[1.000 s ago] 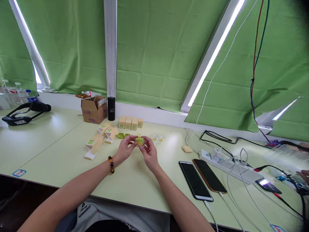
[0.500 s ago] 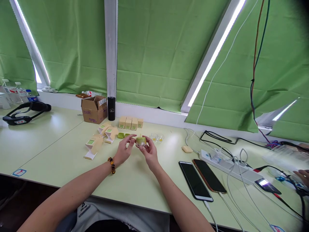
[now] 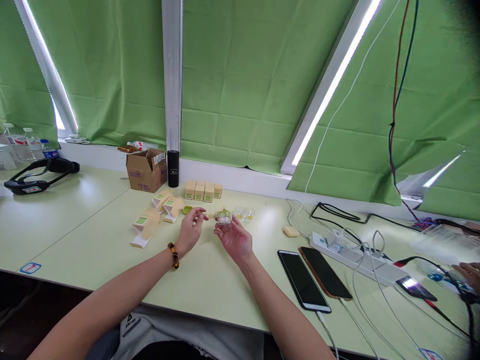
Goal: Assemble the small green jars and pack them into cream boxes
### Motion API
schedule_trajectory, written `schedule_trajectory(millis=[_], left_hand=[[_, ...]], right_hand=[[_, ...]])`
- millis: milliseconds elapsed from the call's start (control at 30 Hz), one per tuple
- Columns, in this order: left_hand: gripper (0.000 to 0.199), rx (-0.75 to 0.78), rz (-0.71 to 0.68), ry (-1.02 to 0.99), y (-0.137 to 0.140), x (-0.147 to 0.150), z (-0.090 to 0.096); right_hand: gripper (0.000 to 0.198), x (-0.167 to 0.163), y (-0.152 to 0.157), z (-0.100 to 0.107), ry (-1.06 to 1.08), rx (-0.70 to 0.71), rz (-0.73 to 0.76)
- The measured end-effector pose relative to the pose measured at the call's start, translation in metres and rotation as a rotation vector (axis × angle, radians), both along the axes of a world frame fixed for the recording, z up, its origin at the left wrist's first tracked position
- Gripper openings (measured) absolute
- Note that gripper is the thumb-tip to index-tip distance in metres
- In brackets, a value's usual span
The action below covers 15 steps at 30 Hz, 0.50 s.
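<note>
In my right hand [image 3: 237, 241] is a small clear box with a green top [image 3: 224, 216], held at the fingers with the palm turned up. To its left, my left hand [image 3: 191, 231] has its fingers bent together near a tiny yellowish piece [image 3: 210, 215]; what they pinch is too small to make out. A small green open case [image 3: 186, 210] lies just beyond the left hand, partly covered by it. Behind the right fingertips stand clear cups with yellow bits [image 3: 248, 214]. Opened cream cartons [image 3: 144, 227] lie left of my hands.
Small closed cream boxes [image 3: 199, 191] stand in a row at the back, by a black tumbler [image 3: 173, 169] and a cardboard box [image 3: 146, 172]. Phones [image 3: 304, 280], a power strip [image 3: 360, 260] and cables are at right. Another person's hand [image 3: 468, 274] shows at the right edge.
My left hand has drawn back slightly from the clear box. My right hand has turned palm up, and the box is tilted so its clear side shows more.
</note>
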<state>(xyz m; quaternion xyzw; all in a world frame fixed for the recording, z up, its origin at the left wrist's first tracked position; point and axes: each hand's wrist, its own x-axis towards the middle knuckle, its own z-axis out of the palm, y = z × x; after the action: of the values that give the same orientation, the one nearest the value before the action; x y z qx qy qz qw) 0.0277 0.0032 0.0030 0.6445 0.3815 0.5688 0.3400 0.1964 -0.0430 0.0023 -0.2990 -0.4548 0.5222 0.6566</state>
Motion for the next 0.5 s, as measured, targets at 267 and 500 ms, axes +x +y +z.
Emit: schedule_trajectory(millis=[267, 500], left_hand=[[0.025, 0.022, -0.055, 0.143, 0.0, 0.001, -0.005], [0.039, 0.105, -0.067, 0.312, -0.005, 0.002, -0.013]], right_hand=[[0.059, 0.0, 0.011, -0.02, -0.445, 0.024, -0.422], [0.048, -0.004, 0.01, -0.028, -0.801, 0.143, -0.432]])
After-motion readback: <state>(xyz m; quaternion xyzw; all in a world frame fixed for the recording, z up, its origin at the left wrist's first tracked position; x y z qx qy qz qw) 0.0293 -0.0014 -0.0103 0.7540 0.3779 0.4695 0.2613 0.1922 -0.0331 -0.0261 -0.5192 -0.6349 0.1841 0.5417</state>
